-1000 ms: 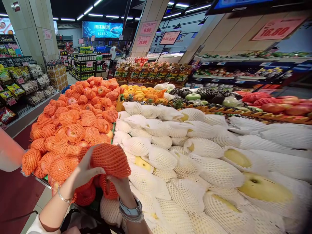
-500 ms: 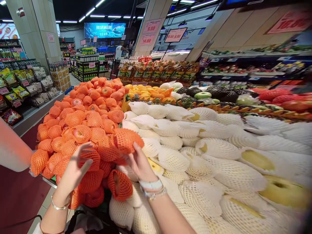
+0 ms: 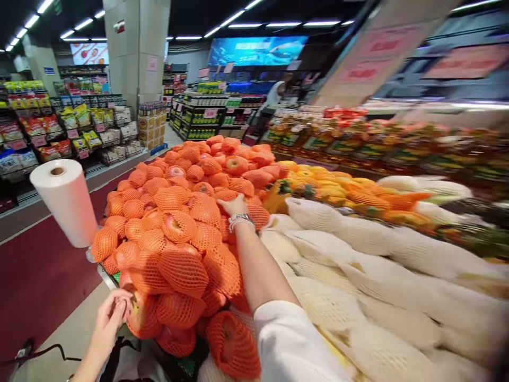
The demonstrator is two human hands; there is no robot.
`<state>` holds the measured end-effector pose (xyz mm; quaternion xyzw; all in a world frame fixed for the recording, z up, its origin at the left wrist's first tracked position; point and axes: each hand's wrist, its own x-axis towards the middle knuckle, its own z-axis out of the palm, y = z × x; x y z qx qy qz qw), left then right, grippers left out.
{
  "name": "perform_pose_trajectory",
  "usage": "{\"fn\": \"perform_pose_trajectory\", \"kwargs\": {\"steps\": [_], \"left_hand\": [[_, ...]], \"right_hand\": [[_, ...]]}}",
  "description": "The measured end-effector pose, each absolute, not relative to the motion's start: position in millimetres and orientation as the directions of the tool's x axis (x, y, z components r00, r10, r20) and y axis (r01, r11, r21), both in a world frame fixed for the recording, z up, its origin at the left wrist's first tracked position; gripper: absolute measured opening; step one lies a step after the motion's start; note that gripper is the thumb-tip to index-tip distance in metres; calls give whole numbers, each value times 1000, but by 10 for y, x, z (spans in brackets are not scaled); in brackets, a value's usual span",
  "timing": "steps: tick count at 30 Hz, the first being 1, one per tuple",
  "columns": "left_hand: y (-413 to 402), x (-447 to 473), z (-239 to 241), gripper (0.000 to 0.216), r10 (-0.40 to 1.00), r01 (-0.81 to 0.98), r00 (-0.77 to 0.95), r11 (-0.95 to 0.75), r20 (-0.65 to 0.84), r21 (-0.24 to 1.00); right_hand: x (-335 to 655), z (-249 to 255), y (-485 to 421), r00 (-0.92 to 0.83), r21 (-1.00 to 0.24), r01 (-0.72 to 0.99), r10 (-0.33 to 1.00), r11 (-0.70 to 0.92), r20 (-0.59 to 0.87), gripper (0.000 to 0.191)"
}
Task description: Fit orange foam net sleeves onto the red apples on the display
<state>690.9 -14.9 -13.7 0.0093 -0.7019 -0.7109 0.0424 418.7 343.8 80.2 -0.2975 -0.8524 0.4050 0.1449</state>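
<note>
A heap of apples in orange foam nets (image 3: 178, 233) fills the display in front of me. My right hand (image 3: 233, 206), with a watch and bracelet on the wrist, reaches far over the heap. Its fingers curl over a netted apple (image 3: 214, 211) near the top. My left hand (image 3: 112, 314) is low at the heap's near-left edge. Its bent fingers press against a netted apple (image 3: 140, 314) there. My white sleeve (image 3: 294, 345) shows at the bottom.
A roll of plastic bags (image 3: 66, 201) stands at the display's left corner. Pale fruit in white nets (image 3: 338, 239) lies to the right, yellow and orange fruit (image 3: 318, 183) behind. Snack shelves (image 3: 59, 127) line the left aisle. A person (image 3: 274, 95) stands far back.
My right hand has carried the netted apple from in front of me up onto the heap. My left hand dropped to the heap's lower edge. The view swung left.
</note>
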Motion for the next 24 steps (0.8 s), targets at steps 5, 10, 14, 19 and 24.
{"fn": "perform_pose_trajectory", "kwargs": {"steps": [5,10,14,19,24], "left_hand": [[-488,7377,-396,48,-127,-116,-985,-13,-116,993],[-511,7361,-429,50,16,-124,-992,70,-126,990],[-383,7125,-405,40,168,-66,-979,286,-118,956],[-256,7085,-524,29,133,15,-990,430,-47,903],[-227,7714,-415,49,61,-29,-996,513,-70,858]], "right_hand": [[4145,735,3434,-813,-596,511,574,619,-100,92],[4373,739,3484,-876,-487,437,482,757,-37,83],[4755,730,3591,-934,-450,278,349,849,79,83],[5408,769,3627,-915,-447,-183,14,876,403,67],[6146,925,3304,-801,-392,-549,-331,738,498,50]]}}
